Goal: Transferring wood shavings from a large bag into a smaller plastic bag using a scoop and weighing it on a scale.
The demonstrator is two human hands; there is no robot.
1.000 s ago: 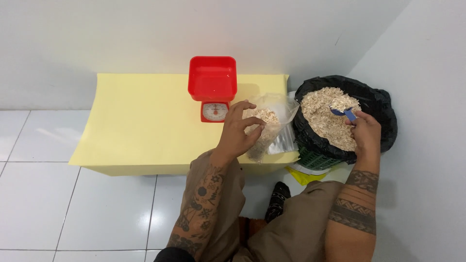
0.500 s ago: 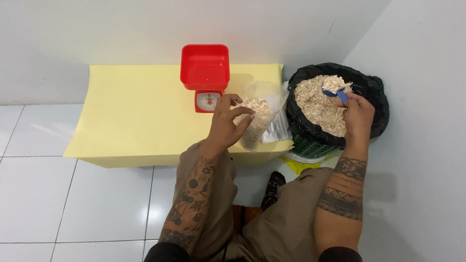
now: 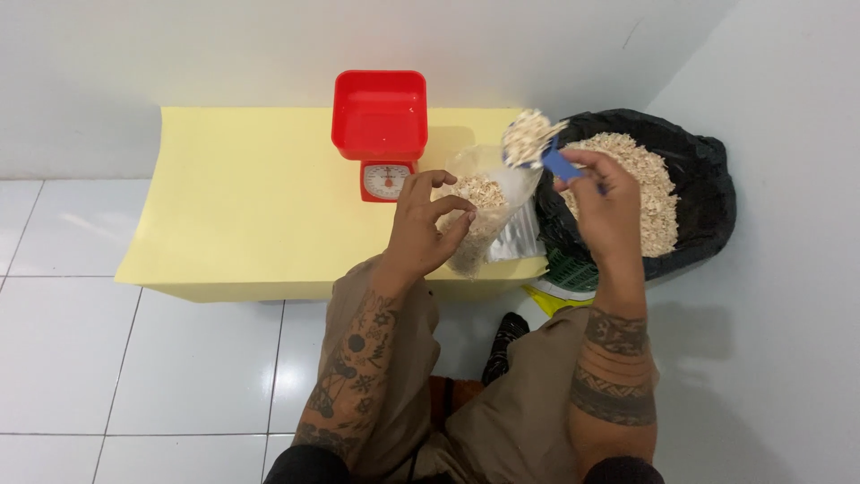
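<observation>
Right hand lifts a loaded scoop over the bag.

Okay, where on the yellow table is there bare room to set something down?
The yellow table top is bare from its left edge to the red kitchen scale. Right of the scale it is crowded: the left hand holds the clear plastic bag of flakes, and the right hand lifts a blue scoop above it.

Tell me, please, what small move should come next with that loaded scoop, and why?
Probably tip the blue scoop over so its flakes drop into the clear bag. The right hand holds it heaped just above the bag's mouth, and the left hand grips the bag's rim open.
</observation>
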